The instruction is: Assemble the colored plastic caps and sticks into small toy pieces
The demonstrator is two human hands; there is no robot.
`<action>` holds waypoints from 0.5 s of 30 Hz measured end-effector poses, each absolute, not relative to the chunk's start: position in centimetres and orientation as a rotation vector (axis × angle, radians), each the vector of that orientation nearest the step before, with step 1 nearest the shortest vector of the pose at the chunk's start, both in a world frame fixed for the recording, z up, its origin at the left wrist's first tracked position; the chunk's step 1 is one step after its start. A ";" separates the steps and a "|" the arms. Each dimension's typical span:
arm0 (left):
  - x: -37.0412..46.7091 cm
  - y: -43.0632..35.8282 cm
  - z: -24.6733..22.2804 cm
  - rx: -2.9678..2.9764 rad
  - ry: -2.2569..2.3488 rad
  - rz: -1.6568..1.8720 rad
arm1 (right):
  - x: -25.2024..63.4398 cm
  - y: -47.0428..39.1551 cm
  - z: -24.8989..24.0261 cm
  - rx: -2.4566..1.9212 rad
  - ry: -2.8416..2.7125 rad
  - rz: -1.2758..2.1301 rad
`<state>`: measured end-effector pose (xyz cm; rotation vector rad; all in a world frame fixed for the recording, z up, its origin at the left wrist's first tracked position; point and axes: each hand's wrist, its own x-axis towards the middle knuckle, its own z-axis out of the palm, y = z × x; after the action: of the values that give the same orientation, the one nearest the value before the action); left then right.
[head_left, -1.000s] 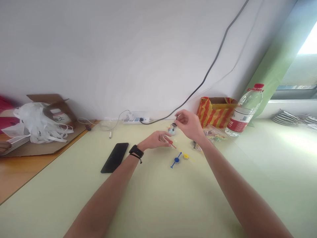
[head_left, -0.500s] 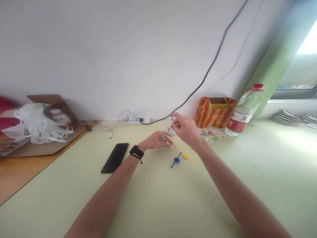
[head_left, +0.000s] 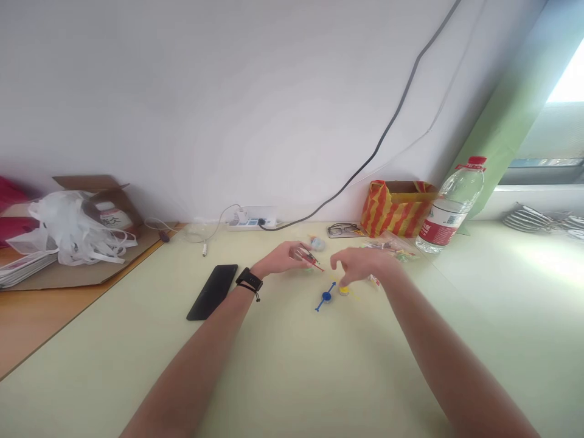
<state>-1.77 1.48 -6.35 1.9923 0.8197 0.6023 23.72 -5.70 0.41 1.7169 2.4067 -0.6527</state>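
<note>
My left hand [head_left: 287,258] is curled round a small piece with a thin red arrow [head_left: 314,264] sticking out past the fingertips. The rest of that piece is mostly hidden by the fingers. My right hand [head_left: 360,264] is over the table with thumb and forefinger apart and nothing visible between them. Its thumb is close to a small round yellow piece [head_left: 344,291]; whether they touch I cannot tell. Just left of that lies a blue arrow on a round base [head_left: 326,297]. Behind the hands is a small pale blue and white object [head_left: 316,244].
A black phone [head_left: 212,292] lies left of my wrist. Toward the wall are a power strip [head_left: 253,219], glasses [head_left: 343,230], a red-and-yellow striped bag [head_left: 395,210], a plastic packet [head_left: 392,244] and a large water bottle [head_left: 449,207]. White plastic bags [head_left: 73,228] lie on cardboard far left.
My right hand has come down and toward me from near the wall to the yellow piece, uncovering the glasses. My left hand has hardly moved and keeps the red-arrow piece.
</note>
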 end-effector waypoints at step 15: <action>-2.3 1.9 -6.5 2.018 0.796 0.569 | 22.8 -4.4 -1.0 1.274 2.640 -1.281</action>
<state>-2.25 1.88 -6.50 2.0182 0.7958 0.5688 22.85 -4.37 -0.98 1.2738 2.6399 -1.2810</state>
